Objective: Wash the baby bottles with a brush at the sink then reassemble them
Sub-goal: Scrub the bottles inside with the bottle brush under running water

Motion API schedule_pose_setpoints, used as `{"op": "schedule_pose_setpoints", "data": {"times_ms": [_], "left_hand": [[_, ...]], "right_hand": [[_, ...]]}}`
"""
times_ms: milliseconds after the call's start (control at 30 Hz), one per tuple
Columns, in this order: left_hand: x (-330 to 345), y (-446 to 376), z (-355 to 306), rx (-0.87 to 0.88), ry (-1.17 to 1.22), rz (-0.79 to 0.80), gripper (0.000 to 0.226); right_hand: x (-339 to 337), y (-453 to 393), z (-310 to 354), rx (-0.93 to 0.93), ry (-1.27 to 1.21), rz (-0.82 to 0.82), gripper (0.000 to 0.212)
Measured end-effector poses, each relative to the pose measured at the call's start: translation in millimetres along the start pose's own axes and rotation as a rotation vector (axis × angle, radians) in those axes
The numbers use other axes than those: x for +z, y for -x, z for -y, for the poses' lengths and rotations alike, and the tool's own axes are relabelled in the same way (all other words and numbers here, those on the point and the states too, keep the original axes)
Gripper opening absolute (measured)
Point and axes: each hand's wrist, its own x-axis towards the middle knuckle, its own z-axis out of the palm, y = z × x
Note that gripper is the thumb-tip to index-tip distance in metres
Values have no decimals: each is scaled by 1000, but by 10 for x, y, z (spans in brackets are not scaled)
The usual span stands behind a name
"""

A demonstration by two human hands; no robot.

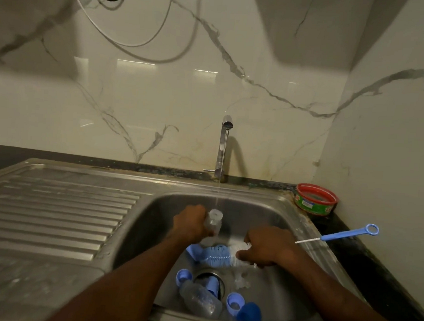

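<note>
left hand [192, 223]: grip wrapped round a clear bottle [213, 222] under the tap stream
right hand [267, 248]: grip pinching the bottle brush [218, 255]
progress: early — second bottle [201, 301], rings and cap lie loose in the sink [292, 215], nothing reassembled

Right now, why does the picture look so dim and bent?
Head view: weak yellowish light; glare streaks on the marble wall; the tap casts a shadow rightwards; the wide lens curves the sink edge; both hands, left and right, look slightly soft.
</note>
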Motion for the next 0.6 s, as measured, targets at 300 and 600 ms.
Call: {"op": "schedule_pose_setpoints", "data": {"times_ms": [300, 600], "left_hand": [[-49, 52, -38, 2, 119, -35, 39], [-61, 10, -45, -33, 189, -59, 43]], "right_hand": [[30, -28, -36, -4, -19, 9, 40], [29, -23, -53, 9, -46, 24, 44]]}}
